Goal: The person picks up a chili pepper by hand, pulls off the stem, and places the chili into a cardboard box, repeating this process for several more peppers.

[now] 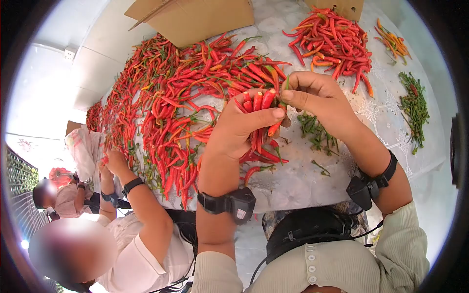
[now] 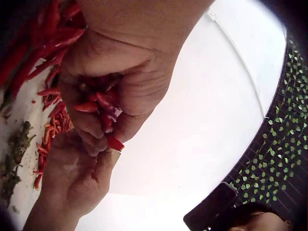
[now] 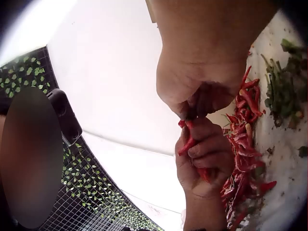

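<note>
My left hand grips a bunch of red chili peppers, their stemless ends lined up above the thumb. In the left wrist view, several chili tips poke out of the curled palm. Thumb and fingers of my right hand pinch the green stem of one chili at the left thumb's tip. The right wrist view has the right fingertips right at the left hand, where a red chili shows between the fingers.
A large heap of red chilies covers the table's left side. Another pile lies at the back right, beside some orange chilies. Green stems lie at right. A cardboard box stands behind. Another person works at left.
</note>
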A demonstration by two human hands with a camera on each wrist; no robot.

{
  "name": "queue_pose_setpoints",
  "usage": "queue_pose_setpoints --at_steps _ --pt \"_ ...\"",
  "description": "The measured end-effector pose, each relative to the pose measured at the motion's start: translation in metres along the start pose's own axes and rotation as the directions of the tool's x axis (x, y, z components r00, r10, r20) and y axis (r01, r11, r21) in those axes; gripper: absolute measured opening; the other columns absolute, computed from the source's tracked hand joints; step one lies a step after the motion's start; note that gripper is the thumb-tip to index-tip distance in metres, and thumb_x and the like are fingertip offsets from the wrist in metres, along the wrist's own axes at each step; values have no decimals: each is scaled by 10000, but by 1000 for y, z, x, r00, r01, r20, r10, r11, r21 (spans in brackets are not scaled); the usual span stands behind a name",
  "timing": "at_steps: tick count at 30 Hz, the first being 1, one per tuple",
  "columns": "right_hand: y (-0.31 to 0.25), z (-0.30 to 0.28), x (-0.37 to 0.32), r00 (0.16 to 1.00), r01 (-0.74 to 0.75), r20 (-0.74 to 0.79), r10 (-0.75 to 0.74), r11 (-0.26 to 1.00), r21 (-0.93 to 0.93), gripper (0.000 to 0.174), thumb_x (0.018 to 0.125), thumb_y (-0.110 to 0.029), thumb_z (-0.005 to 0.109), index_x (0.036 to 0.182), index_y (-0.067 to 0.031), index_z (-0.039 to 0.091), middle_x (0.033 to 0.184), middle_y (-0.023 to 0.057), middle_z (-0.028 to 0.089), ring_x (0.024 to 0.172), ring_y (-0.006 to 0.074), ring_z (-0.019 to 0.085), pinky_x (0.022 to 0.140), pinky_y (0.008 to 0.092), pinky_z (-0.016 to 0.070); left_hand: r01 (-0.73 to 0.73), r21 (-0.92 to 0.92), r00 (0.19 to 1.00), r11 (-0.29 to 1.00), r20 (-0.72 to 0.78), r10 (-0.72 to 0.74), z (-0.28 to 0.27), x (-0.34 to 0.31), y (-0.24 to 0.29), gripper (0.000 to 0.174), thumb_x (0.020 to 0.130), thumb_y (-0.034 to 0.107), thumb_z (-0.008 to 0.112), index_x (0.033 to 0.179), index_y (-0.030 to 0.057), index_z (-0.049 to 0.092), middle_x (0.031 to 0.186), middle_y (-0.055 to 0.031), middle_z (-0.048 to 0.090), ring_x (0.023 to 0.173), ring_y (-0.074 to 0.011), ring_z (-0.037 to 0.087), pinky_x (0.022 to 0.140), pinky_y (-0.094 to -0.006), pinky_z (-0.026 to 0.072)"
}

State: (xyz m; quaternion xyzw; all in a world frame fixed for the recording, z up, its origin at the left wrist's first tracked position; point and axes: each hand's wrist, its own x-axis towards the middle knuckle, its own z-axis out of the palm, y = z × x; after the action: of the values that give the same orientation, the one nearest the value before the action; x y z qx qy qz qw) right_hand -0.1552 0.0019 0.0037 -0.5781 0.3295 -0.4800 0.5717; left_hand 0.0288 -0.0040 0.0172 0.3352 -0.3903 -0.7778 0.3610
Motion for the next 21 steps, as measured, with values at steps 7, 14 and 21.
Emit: queue_pose_setpoints --at_steps 7,14,21 --pt "5 -2 0 995 -88 47 83 990 112 151 851 -193 589 816 -48 608 718 -42 547 660 29 466 581 190 352 -5 20 999 1000 38 5 -1 -1 0 281 698 44 715 942 -2 583 738 -110 633 567 -143 607 490 -250 483" --pt "5 2 -1 998 -4 57 -1 996 91 180 871 -183 564 836 -9 593 747 -39 548 685 29 461 611 210 379 19 1 998 1000 54 -19 -1 -1 1 276 700 38 707 944 -3 583 733 -98 629 568 -147 606 495 -249 487" --pt "6 2 -1 994 -20 106 12 997 79 184 878 -177 552 854 2 587 737 -44 522 693 29 449 615 216 381 12 -5 998 1000 68 -11 -3 -2 -1 298 681 11 712 947 -7 577 736 -88 628 601 -159 624 507 -248 499"
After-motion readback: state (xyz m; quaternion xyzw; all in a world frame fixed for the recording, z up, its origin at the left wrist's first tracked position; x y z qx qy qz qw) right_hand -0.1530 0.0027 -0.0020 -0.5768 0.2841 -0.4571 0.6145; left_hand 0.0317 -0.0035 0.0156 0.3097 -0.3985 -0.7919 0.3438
